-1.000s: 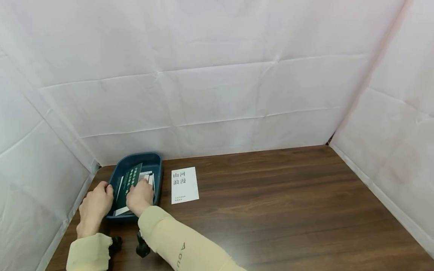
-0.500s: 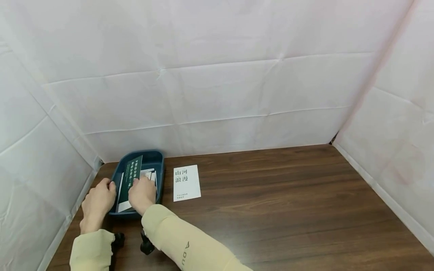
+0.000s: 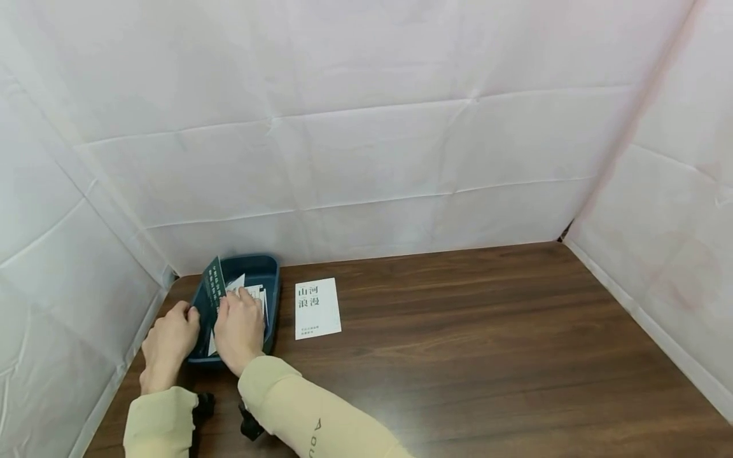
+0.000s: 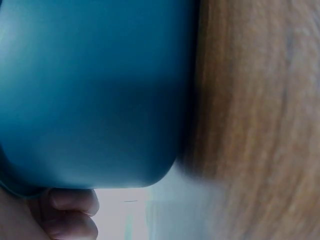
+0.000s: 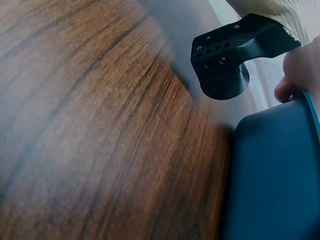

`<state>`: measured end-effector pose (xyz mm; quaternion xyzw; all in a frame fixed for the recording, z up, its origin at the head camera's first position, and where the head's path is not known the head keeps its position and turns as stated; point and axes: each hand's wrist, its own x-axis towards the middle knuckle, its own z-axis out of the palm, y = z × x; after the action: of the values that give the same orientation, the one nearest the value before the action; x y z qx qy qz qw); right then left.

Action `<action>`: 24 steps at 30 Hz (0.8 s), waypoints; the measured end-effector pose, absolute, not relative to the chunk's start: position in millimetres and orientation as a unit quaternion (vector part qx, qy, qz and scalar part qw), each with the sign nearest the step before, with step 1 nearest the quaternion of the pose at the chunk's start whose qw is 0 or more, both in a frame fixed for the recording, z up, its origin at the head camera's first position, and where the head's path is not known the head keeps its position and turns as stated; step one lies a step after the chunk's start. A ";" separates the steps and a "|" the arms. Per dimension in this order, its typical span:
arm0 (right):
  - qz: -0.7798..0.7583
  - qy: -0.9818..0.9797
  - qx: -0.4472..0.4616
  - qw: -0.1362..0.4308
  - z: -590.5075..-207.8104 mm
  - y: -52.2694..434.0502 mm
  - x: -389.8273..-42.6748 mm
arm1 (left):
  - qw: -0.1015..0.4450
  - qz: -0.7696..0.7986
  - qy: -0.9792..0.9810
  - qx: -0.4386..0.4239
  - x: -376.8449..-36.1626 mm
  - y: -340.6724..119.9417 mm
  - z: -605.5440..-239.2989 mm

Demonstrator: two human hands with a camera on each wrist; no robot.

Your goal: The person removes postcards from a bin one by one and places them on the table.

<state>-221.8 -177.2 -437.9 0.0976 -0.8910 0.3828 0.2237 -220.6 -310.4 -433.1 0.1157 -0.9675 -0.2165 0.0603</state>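
Observation:
At the left of the head view a dark blue tray (image 3: 275, 305) stands on the table. My left hand (image 3: 170, 339) grips its left rim; in the left wrist view the fingers (image 4: 75, 201) curl under the edge of the tray wall (image 4: 100, 100). Over the tray my right hand (image 3: 239, 327) holds a dark green card (image 3: 212, 281) with pale printed characters by its right side, and the card is tilted up. White printed cards (image 3: 255, 291) lie in the tray beneath, partly hidden by the right hand. The right fingertips are hard to make out.
A white card (image 3: 317, 309) with black characters lies on the brown wooden table (image 3: 458, 331), right of the tray. White sheeting (image 3: 366, 152) rises behind and at both sides. A black wrist camera mount (image 5: 222, 60) shows beside the tray in the right wrist view.
The green card has gone from lying nearly flat to tilted up, its right side raised by my right hand. White cards under it show more. My left hand stays on the rim.

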 end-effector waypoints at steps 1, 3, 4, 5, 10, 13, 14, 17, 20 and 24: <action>0.391 -0.887 0.094 0.227 -438.2 -177.3 -221.6 | 0.060 -0.217 -0.967 0.115 -220.9 -310.9 -432.6; 0.419 -0.875 0.087 0.225 -439.0 -176.7 -220.8 | 0.058 -0.217 -0.968 0.114 -221.2 -311.1 -432.4; 0.436 -0.868 0.084 0.222 -439.3 -176.2 -220.4 | 0.057 -0.217 -0.968 0.114 -221.2 -310.9 -432.3; 0.454 -0.860 0.081 0.220 -439.7 -175.7 -219.9 | 0.055 -0.217 -0.968 0.114 -221.1 -310.6 -432.3; 0.529 -0.816 0.091 0.215 -441.7 -170.5 -219.7 | 0.047 -0.219 -0.968 0.112 -221.9 -307.7 -432.3; 0.566 -0.784 0.111 0.232 -442.5 -164.0 -220.9 | 0.046 -0.222 -0.968 0.111 -224.2 -305.2 -432.7; 0.575 -0.774 0.118 0.239 -442.7 -161.2 -221.3 | 0.046 -0.223 -0.967 0.112 -225.0 -304.4 -433.4; 0.589 -0.756 0.129 0.254 -441.0 -150.7 -221.5 | 0.040 -0.224 -0.967 0.114 -226.0 -302.4 -434.5; 0.604 -0.750 0.116 0.242 -433.8 -135.7 -220.2 | 0.037 -0.224 -0.967 0.115 -225.1 -302.4 -435.6; 0.656 -0.730 0.065 0.180 -417.2 -109.2 -222.7 | 0.046 -0.222 -0.967 0.114 -223.8 -303.9 -434.8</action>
<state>-222.7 -109.2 -417.2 0.0649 -0.7301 0.6561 0.1799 -223.8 -303.9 -434.8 0.1138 -0.9673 -0.2221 0.0464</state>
